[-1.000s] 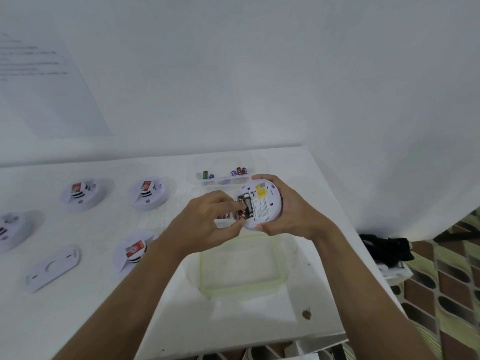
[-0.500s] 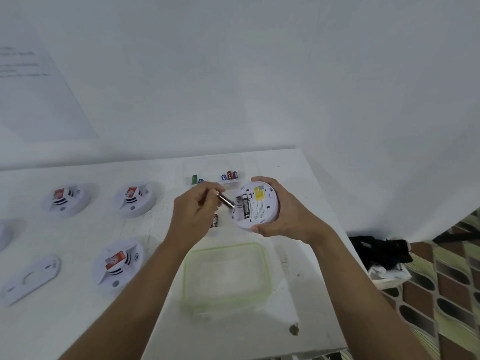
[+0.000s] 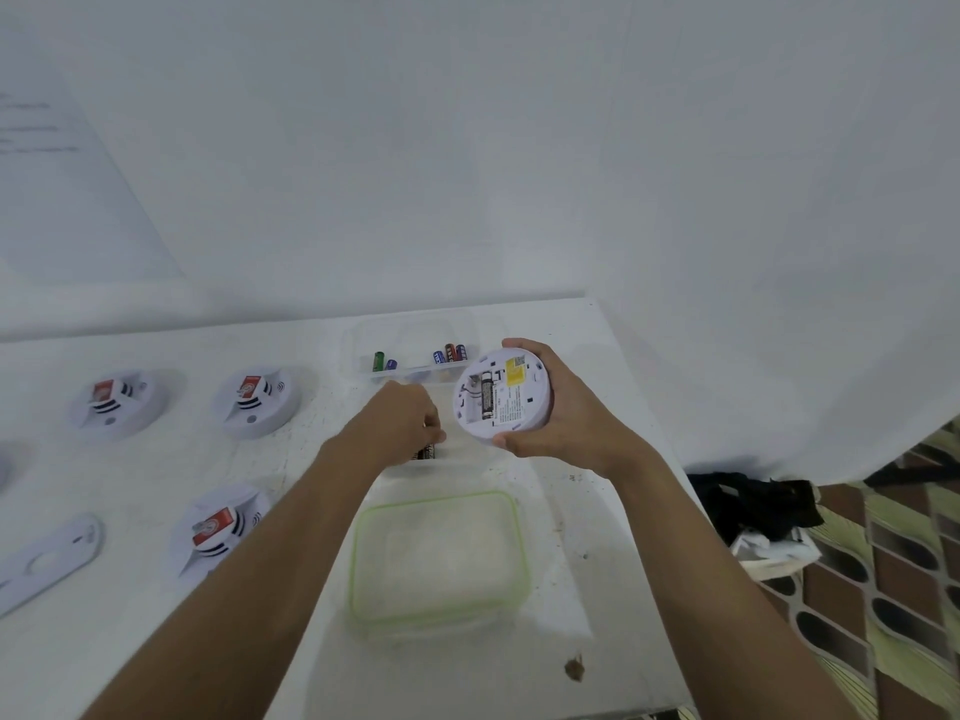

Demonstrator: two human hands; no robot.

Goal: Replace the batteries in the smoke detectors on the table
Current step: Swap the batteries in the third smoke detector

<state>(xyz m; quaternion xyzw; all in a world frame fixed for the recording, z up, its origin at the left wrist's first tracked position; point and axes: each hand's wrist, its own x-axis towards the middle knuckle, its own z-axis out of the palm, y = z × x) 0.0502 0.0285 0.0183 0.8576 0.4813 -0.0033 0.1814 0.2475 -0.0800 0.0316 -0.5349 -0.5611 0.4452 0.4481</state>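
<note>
My right hand (image 3: 569, 415) holds a round white smoke detector (image 3: 519, 407) tilted up with its back facing me. Its battery bay is open, with one dark battery (image 3: 487, 396) inside and an empty slot beside it. My left hand (image 3: 402, 420) is low over a small clear tray (image 3: 457, 454) just left of the detector, fingers pinched shut on a battery that is mostly hidden. A dark battery (image 3: 428, 452) lies in that tray under the fingertips. At the back, a clear box (image 3: 415, 332) holds several coloured batteries (image 3: 449, 352).
Three more detectors lie face up on the white table (image 3: 117, 402) (image 3: 257, 400) (image 3: 218, 527). A white mounting plate (image 3: 47, 561) is at the far left. A clear green-rimmed container (image 3: 358, 537) sits near me. The table's right edge (image 3: 675, 454) drops to a patterned floor with black cloth (image 3: 753, 501).
My left hand pulled a battery out of the detector, then moved down and left to the small tray. My right hand tilted the detector slightly up and to the right.
</note>
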